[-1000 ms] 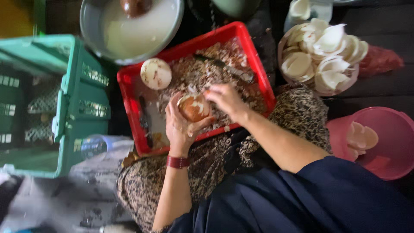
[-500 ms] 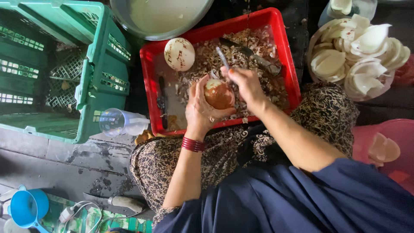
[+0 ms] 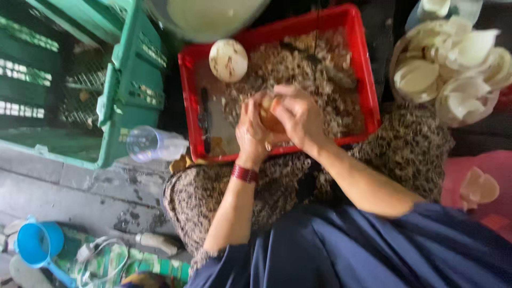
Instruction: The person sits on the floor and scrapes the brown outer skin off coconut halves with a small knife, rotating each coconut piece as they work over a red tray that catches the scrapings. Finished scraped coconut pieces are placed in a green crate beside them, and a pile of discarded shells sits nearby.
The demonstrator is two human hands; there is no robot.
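From the head view, your left hand (image 3: 252,130) and right hand (image 3: 298,114) meet over the near half of the red tray (image 3: 368,85), which rests on your lap. Both have a closed grip on one brown coconut piece (image 3: 269,118): the left cups it from the side, and the right covers it from above with fingers curled tight. The picture is blurred, so you cannot tell whether a blade sits in the right hand.

The tray bed is covered in brown shavings (image 3: 314,72). A peeled white coconut (image 3: 228,60) lies at its far left corner, and a dark knife (image 3: 205,120) lies along its left edge. A basket of white coconut pieces (image 3: 453,64) stands off the tray's right side, a green crate (image 3: 122,101) off its left, and a clear plastic cup (image 3: 152,144) lies on the floor beside the crate.

Watch your fingers: the piece is small and both hands crowd it, so a slip on the wet flesh could drive a thumb or an edge into your left palm. The tray is only balanced on your lap and could tip.
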